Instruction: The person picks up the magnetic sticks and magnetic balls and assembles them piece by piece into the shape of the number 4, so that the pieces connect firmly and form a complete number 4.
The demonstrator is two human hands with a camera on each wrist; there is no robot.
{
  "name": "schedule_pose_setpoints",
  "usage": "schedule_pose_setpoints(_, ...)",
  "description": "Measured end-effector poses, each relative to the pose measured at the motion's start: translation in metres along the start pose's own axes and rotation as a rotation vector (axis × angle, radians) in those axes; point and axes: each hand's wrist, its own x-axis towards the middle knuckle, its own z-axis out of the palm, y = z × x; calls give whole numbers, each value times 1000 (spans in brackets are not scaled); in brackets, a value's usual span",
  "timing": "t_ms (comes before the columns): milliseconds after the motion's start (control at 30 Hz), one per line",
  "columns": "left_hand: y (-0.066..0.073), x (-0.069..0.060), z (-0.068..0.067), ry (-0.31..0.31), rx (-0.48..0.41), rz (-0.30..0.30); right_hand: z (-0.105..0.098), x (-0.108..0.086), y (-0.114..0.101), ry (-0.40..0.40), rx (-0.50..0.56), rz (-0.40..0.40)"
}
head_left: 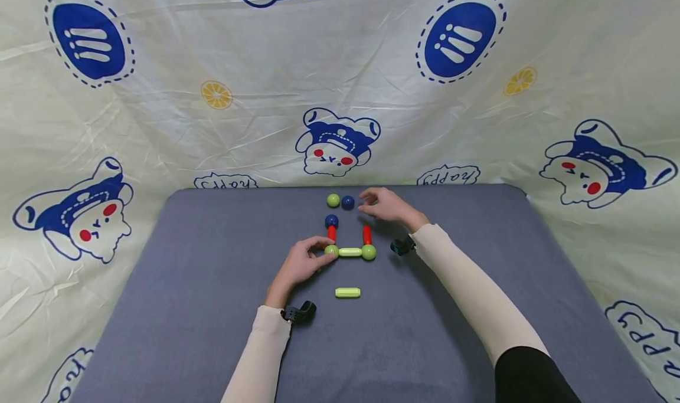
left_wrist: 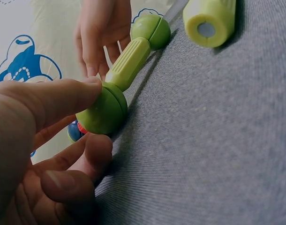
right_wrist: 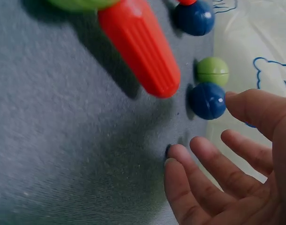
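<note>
My left hand [head_left: 304, 264] pinches the left green ball [left_wrist: 103, 110] between thumb and fingers. A light-green rod [head_left: 350, 252] joins that ball to the right green ball [head_left: 369, 252]. From the left ball a red rod [head_left: 332, 233] runs back to a blue ball [head_left: 332, 220]; from the right ball another red rod [right_wrist: 140, 49] points back with its far end bare. My right hand [head_left: 390, 205] is just right of a loose blue ball [right_wrist: 207, 101], fingers spread and holding nothing. A loose green ball [head_left: 333, 200] lies at that ball's left.
A separate light-green rod [head_left: 347, 292] lies on the grey table [head_left: 223, 332] in front of the joined pieces. Behind the table's back edge hangs a printed white cloth [head_left: 265, 125].
</note>
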Motion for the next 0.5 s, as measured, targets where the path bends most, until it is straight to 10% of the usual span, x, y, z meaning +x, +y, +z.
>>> schedule_pose_setpoints(500,0,2,0,5,11,-17,5,29,-11,6,-87,-42)
